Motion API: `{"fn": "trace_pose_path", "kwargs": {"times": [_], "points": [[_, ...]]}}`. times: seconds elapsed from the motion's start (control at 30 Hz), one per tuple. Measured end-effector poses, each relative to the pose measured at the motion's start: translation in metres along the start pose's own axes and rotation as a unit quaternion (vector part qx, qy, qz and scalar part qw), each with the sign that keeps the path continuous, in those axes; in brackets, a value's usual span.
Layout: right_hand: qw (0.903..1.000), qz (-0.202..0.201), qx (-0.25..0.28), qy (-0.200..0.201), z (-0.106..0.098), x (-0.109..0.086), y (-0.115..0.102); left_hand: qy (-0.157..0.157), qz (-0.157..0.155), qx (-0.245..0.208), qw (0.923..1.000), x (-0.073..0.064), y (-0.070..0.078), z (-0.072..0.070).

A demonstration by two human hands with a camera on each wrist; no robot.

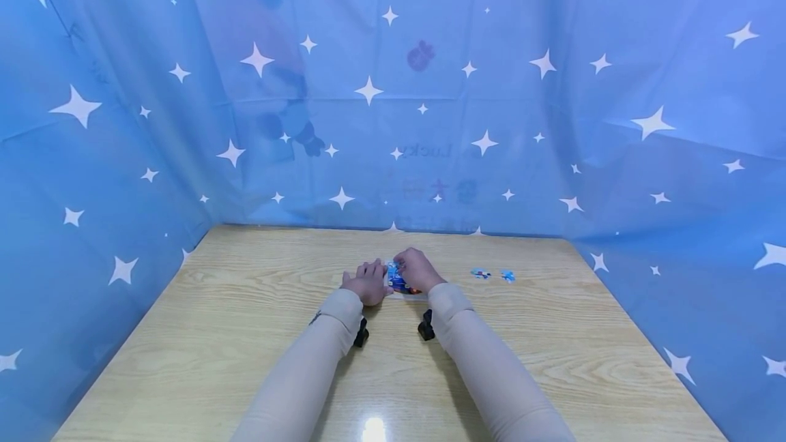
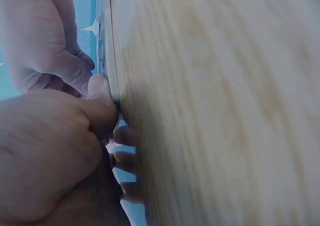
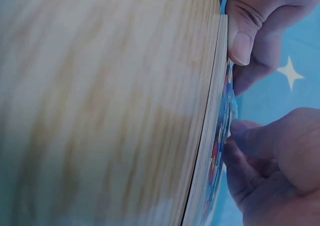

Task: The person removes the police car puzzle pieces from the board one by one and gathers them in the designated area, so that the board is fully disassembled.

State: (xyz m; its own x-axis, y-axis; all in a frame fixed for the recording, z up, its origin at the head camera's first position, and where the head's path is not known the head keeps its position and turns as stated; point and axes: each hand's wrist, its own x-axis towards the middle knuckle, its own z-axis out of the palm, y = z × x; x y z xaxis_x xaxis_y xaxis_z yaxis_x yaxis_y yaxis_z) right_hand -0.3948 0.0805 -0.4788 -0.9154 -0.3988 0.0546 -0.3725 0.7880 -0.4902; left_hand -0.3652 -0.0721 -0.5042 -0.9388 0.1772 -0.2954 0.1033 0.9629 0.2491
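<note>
A colourful jigsaw puzzle point(image 1: 399, 281) lies in a pale flat board point(image 1: 406, 296) between the two hands, mostly blue with some red and orange. My left hand point(image 1: 367, 283) rests at the board's left side with fingers spread on the table. Its thumb point(image 2: 100, 88) lies against the board's edge. Over the puzzle's upper right part is my right hand point(image 1: 417, 269), fingers curled down. In the right wrist view, the right hand point(image 3: 280, 158) pinches a puzzle piece at the picture's surface; the piece is largely hidden by thumb and fingertips.
Two loose blue puzzle pieces point(image 1: 481, 273) point(image 1: 507, 276) lie on the wooden table point(image 1: 258, 333) right of the board. A blue curtain point(image 1: 368, 155) with white stars hangs behind and on both sides. Each wrist carries a small black camera point(image 1: 426, 326).
</note>
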Motion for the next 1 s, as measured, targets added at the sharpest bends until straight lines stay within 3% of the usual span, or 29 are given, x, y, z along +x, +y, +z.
{"fn": "trace_pose_path", "kwargs": {"times": [0.53,0.77,1.0], "points": [[0.9999,0.010,0.008,0.002,0.000,-0.001,0.000,-0.002,-0.003,-0.006,1.0000,-0.005,0.001,-0.003],[0.9999,0.000,0.009,0.007,-0.003,-0.004,0.001,-0.002,-0.005,-0.011,0.9999,-0.012,0.004,-0.006],[0.9999,-0.009,0.008,0.009,-0.007,-0.007,0.006,0.003,-0.005,-0.019,0.9998,-0.011,0.005,-0.005]]}}
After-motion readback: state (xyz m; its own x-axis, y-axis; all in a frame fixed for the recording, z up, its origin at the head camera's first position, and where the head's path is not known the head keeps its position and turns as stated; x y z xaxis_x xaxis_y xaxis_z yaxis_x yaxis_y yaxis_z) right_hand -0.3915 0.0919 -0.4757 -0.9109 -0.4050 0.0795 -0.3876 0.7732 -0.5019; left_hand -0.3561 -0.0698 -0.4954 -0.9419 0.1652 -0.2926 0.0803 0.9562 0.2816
